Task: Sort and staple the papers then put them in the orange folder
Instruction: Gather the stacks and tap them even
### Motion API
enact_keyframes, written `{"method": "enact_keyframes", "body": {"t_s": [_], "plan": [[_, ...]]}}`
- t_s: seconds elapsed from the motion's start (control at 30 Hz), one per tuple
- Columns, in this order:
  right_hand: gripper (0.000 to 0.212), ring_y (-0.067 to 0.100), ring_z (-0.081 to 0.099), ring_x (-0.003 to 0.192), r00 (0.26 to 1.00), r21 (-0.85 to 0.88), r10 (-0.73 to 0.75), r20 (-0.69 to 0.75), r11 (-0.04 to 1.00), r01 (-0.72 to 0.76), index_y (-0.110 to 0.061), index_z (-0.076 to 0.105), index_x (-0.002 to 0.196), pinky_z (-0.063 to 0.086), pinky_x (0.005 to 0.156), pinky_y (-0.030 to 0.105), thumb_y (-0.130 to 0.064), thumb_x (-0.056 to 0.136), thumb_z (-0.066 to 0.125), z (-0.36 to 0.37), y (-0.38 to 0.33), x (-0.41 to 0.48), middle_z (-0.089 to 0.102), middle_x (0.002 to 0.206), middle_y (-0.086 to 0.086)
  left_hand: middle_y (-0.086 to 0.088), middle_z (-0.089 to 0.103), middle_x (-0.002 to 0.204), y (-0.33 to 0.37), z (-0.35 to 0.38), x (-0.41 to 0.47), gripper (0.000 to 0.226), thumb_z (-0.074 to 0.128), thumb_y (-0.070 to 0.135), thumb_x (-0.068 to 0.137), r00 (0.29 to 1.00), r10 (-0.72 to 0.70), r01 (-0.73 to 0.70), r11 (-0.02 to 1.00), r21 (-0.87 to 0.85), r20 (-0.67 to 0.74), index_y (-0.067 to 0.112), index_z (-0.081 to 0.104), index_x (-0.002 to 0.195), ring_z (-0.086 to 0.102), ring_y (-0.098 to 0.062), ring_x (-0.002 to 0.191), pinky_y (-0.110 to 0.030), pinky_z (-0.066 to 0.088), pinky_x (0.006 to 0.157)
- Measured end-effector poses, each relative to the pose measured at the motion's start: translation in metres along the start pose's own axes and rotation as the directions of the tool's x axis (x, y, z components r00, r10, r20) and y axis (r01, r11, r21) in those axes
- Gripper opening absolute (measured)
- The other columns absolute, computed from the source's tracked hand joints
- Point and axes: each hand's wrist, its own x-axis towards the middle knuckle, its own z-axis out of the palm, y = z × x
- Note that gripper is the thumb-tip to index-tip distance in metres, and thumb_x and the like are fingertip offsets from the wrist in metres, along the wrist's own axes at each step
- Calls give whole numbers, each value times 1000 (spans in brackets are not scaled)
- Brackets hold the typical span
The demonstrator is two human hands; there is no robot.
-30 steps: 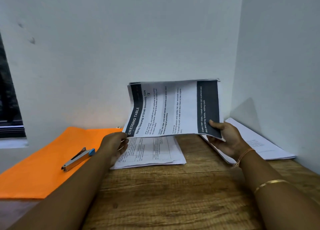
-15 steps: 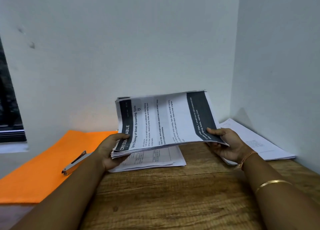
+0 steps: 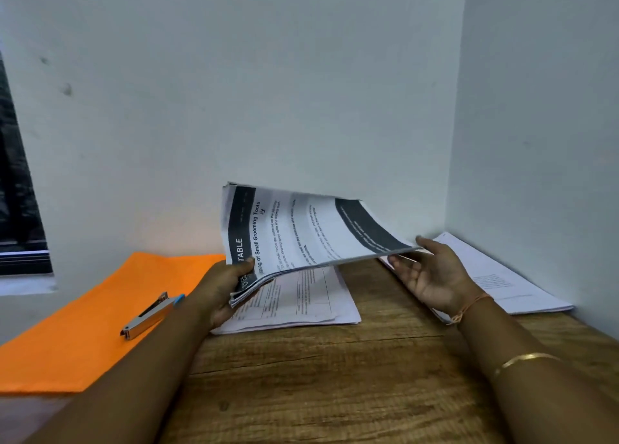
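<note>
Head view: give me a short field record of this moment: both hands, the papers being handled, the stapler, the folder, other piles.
left hand: grips the held stack at its near-left corner, thumb on top
right hand: fingers straight under the stack's right corner
held stack: tilted, raised off the table
stapler: lies on the orange folder, untouched
orange folder: flat, left side of table
other piles: centre pile beneath the held stack; right pile behind the right hand
</note>
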Motion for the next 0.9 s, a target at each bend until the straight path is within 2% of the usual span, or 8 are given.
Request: {"method": "enact_keyframes", "body": {"t_s": [0.1, 0.2, 0.27, 0.33, 0.43, 0.5, 0.6, 0.9], "plan": [[50, 34, 71, 76, 997, -43, 23, 79, 999, -20, 3, 51, 113, 60, 64, 39, -43, 94, 50, 18, 14, -4, 65, 102, 27, -12, 65, 95, -2, 13, -1, 24, 48, 14, 97, 992, 89, -90, 996, -15, -84, 2, 57, 117, 60, -24, 76, -33, 49, 71], [59, 35, 70, 85, 976, -292, 101, 192, 956, -41, -1, 52, 116, 59, 72, 41, -54, 94, 41, 45, 36, -12, 66, 102, 27, -14, 65, 112, -8, 34, -8, 29, 49, 16, 97, 987, 120, -129, 988, -86, -103, 3, 55, 122, 63, -27, 85, -35, 50, 72], [56, 32, 70, 81, 964, -407, 124, 237, 913, -18, -5, 57, 113, 60, 71, 39, -54, 95, 39, 58, 50, -19, 69, 96, 23, -15, 65, 114, -13, 47, -14, 30, 49, 17, 97, 988, 122, -135, 982, -132, -99, 5, 55, 124, 65, -27, 88, -37, 52, 76], [42, 28, 71, 75, 964, -434, 88, 249, 900, 30, -8, 60, 107, 60, 67, 37, -45, 97, 42, 66, 58, -22, 71, 89, 16, -13, 66, 113, -19, 59, -19, 29, 49, 17, 96, 989, 123, -135, 978, -157, -83, 8, 55, 124, 65, -27, 92, -38, 53, 79], [17, 22, 69, 78, 979, -412, 0, 206, 907, 87, -11, 58, 107, 60, 60, 34, -18, 100, 45, 64, 62, -19, 71, 88, 7, -10, 66, 109, -25, 66, -24, 25, 52, 14, 95, 995, 89, -95, 975, -199, -40, 8, 56, 119, 65, -25, 93, -37, 54, 77], [19, 20, 68, 80, 983, -398, -5, 182, 914, 78, -12, 58, 108, 59, 59, 32, -6, 98, 43, 58, 56, -16, 72, 89, 4, -10, 68, 101, -24, 65, -25, 19, 54, 7, 93, 998, 62, -60, 971, -230, 2, 7, 59, 111, 65, -22, 87, -34, 56, 68], [20, 17, 71, 73, 985, -428, 6, 174, 901, 70, -13, 61, 104, 59, 59, 31, -4, 97, 43, 49, 44, -14, 74, 84, 2, -11, 68, 89, -13, 56, -24, 11, 52, 2, 92, 998, 56, -53, 952, -300, 1, 3, 59, 100, 65, -22, 79, -29, 59, 57], [19, 17, 72, 71, 980, -478, 21, 197, 875, 77, -12, 63, 100, 59, 63, 31, -4, 96, 46, 27, 24, -11, 75, 86, 3, -10, 63, 87, 4, 24, -7, 11, 49, 4, 95, 977, 126, -174, 939, -295, -172, 7, 58, 88, 61, -20, 76, -27, 58, 57]]}}
